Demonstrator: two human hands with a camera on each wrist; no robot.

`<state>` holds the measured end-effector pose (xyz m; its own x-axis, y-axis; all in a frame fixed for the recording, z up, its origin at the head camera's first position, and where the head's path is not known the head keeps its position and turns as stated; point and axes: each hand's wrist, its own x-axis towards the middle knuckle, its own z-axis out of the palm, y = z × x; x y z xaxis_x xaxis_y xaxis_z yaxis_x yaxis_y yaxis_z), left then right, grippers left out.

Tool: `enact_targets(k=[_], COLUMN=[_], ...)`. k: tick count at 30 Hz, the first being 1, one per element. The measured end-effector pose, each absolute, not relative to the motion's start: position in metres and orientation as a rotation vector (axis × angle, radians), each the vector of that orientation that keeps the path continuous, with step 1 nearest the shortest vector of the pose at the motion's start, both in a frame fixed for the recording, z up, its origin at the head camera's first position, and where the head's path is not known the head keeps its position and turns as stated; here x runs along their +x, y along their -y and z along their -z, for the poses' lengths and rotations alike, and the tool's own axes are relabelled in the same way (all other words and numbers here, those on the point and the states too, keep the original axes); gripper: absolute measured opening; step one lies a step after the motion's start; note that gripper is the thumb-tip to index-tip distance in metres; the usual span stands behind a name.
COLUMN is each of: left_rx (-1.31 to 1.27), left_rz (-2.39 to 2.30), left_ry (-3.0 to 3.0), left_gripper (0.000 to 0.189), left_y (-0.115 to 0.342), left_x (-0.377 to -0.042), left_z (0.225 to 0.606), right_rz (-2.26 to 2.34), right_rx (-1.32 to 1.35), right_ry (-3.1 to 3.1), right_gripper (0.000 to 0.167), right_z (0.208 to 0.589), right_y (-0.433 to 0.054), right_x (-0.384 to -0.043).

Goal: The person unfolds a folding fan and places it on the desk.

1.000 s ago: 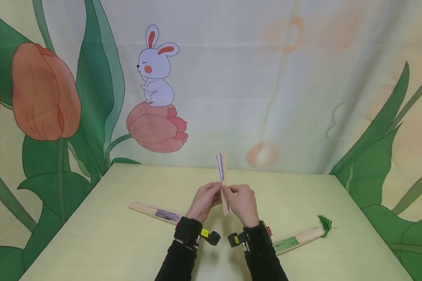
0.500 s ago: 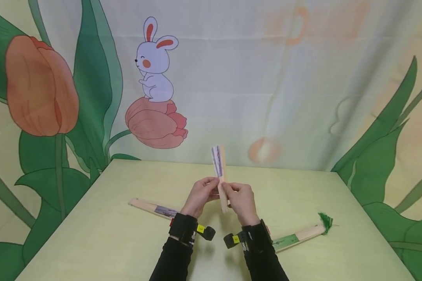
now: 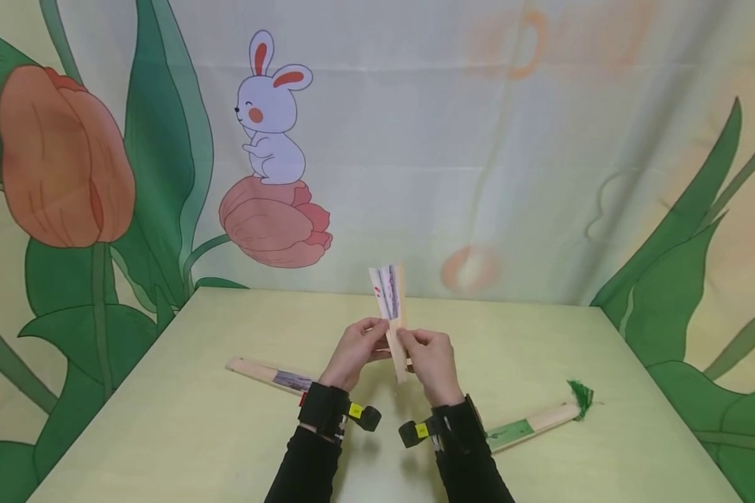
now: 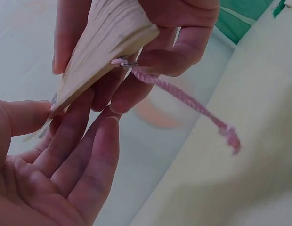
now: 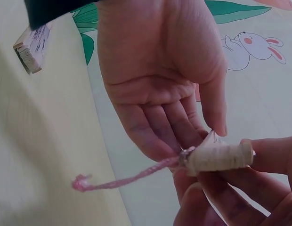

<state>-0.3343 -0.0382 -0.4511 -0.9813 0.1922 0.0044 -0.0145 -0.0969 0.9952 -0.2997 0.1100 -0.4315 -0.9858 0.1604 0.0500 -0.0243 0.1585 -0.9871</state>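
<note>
Both hands hold up a partly spread folding fan with pale wooden ribs and a purple-grey painted leaf; a red mark shows on the leaf's left fold. My left hand pinches its left edge between thumb and fingers. Opposite, my right hand pinches the right outer rib. A pink twisted cord hangs from the fan's pivot end in the left wrist view. Seen end-on in the right wrist view, the ribs lie stacked between the hands, with the fingers of both close together underneath.
On the pale yellow table, a folded fan with a purple-grey band lies at left, partly behind the left wrist. A folded green fan with a green tassel lies at right. A printed cloth hangs behind.
The fan has spread wider, its left edge swinging left and showing more of the painted leaf. My left hand has shifted slightly left and up; my right hand stays nearly in place.
</note>
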Motion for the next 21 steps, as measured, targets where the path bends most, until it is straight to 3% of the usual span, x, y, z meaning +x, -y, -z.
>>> enact_targets(k=[21], left_rx=[0.16], left_rz=[-2.244], left_ry=[-2.062], left_gripper=[0.027], left_y=[0.04], left_x=[-0.336], left_z=[0.451], right_rz=[-1.993], right_rx=[-0.14], right_ry=[2.238], right_gripper=[0.025], right_z=[0.428], right_y=[-0.125], right_x=[-0.301])
